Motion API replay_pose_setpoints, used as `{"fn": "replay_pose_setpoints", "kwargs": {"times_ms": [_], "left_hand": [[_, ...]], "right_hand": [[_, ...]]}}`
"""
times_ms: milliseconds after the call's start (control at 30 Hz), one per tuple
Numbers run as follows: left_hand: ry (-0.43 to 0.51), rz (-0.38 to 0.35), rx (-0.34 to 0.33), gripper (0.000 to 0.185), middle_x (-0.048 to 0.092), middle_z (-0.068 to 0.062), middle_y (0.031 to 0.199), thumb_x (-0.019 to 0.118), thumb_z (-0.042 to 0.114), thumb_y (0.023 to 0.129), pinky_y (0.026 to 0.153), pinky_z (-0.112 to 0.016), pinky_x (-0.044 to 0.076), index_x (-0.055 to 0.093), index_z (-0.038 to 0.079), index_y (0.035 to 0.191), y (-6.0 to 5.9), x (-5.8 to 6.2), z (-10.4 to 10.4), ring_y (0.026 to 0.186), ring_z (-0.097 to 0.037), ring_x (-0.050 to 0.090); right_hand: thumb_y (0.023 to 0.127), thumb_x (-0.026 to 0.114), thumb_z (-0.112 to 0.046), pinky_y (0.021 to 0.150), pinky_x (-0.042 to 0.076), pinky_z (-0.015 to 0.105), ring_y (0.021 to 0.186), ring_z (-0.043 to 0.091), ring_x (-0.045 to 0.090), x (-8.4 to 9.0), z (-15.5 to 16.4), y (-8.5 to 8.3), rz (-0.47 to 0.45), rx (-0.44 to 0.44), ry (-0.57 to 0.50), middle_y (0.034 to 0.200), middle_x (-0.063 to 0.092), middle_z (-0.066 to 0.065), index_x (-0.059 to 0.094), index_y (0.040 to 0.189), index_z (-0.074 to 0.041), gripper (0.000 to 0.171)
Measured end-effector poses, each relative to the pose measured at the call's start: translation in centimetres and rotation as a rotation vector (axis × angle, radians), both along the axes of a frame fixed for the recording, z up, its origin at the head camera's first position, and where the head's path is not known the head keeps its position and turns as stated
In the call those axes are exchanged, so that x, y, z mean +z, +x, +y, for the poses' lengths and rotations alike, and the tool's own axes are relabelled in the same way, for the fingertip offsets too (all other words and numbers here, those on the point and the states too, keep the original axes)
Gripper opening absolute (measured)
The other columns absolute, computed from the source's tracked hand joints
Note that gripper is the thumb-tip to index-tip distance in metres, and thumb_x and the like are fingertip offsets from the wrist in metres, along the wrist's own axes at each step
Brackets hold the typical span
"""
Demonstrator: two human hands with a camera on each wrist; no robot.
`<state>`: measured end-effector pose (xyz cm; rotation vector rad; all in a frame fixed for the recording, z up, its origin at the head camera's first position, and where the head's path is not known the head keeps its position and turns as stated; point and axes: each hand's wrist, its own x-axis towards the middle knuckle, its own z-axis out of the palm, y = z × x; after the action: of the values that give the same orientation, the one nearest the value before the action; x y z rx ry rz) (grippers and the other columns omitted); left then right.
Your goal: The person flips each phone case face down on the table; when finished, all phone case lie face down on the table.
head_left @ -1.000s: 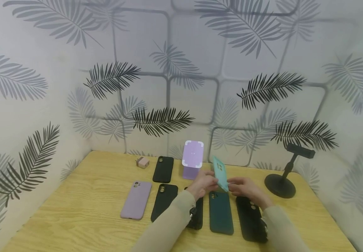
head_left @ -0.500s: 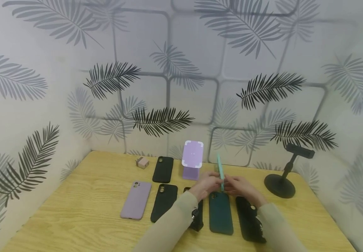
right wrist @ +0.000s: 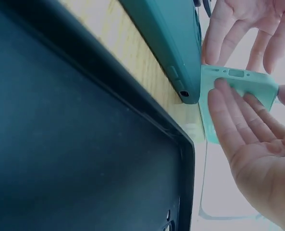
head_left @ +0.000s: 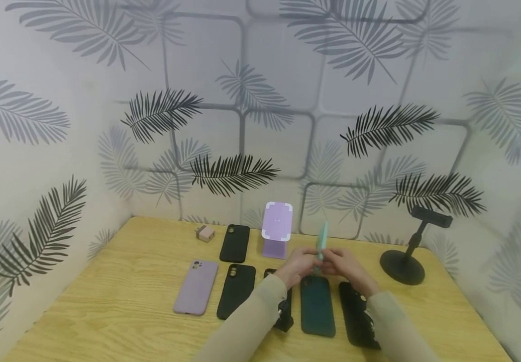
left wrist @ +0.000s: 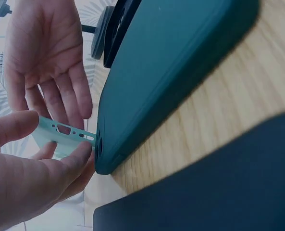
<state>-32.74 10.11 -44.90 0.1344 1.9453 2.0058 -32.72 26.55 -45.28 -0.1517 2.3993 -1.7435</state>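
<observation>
A mint-green phone case (head_left: 322,235) stands upright near the table's back edge, seen almost edge-on in the head view. My left hand (head_left: 298,264) grips its near end, thumb at one corner and fingers against the broad side (left wrist: 68,146). From the other side my right hand (head_left: 343,266) holds it, fingers fairly straight on one face and the thumb by a corner in the right wrist view. The port holes in the case's short end face the wrist cameras. Just in front lies a dark teal phone case (head_left: 318,306).
Right of the teal case lies a black case (head_left: 355,317); another black one (head_left: 288,296) is partly under my left wrist. Further left are more black cases and a lilac case (head_left: 196,286). A purple stand (head_left: 277,221), plug adapter (head_left: 205,233) and black stand (head_left: 402,266) line the back.
The mint case has turned from showing its back to nearly edge-on, then swivelled slightly right. My hands have drawn together around its near end.
</observation>
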Motion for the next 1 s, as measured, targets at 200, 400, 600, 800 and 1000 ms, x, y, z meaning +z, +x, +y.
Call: {"fn": "replay_pose_setpoints", "kwargs": {"times_ms": [200,400,600,800,1000], "left_hand": [[-0.042,-0.023,-0.008,0.039,0.059,-0.018,0.131,0.066,0.0,0.088,0.102,-0.043,0.05,0.06,-0.004,0.127,-0.3,-0.1,-0.4,0.118,-0.029,0.059],[-0.071,-0.03,-0.01,0.046,0.054,-0.023,0.135,0.063,-0.004,0.088,0.102,-0.041,0.051,0.054,-0.008,0.133,-0.6,-0.2,-0.7,0.121,-0.032,0.057],[-0.108,-0.033,-0.015,0.047,0.051,-0.024,0.139,0.06,-0.005,0.089,0.1,-0.039,0.052,0.052,-0.006,0.136,-0.6,-0.1,-0.9,0.123,-0.034,0.056],[-0.131,-0.019,-0.022,0.045,0.049,-0.023,0.142,0.058,-0.004,0.091,0.099,-0.039,0.052,0.054,-0.003,0.135,-0.6,-0.3,-1.2,0.119,-0.031,0.059],[-0.124,-0.023,-0.029,0.046,0.047,-0.023,0.143,0.057,-0.004,0.09,0.099,-0.038,0.052,0.054,-0.002,0.136,-0.7,-0.7,-1.4,0.119,-0.031,0.059]], "right_hand": [[0.104,0.047,-0.018,0.086,0.059,0.038,0.098,0.021,0.07,0.1,0.1,-0.4,0.031,-0.026,-0.018,0.124,0.061,0.032,0.045,0.136,0.016,0.047],[0.102,0.05,-0.014,0.083,0.06,0.037,0.094,0.025,0.072,0.2,0.7,-0.1,0.063,-0.039,-0.016,0.123,0.061,0.034,0.042,0.139,0.013,0.046],[0.1,0.053,-0.01,0.083,0.06,0.039,0.092,0.025,0.071,0.3,1.5,0.2,0.102,-0.067,-0.003,0.119,0.062,0.036,0.04,0.14,0.013,0.048],[0.099,0.055,-0.01,0.083,0.06,0.039,0.096,0.026,0.071,0.0,2.0,0.3,0.108,-0.072,0.012,0.121,0.061,0.036,0.044,0.136,0.016,0.047],[0.099,0.057,-0.011,0.084,0.06,0.039,0.098,0.027,0.07,-0.1,2.3,0.3,0.103,-0.073,0.037,0.127,0.057,0.036,0.046,0.135,0.016,0.046]]}}
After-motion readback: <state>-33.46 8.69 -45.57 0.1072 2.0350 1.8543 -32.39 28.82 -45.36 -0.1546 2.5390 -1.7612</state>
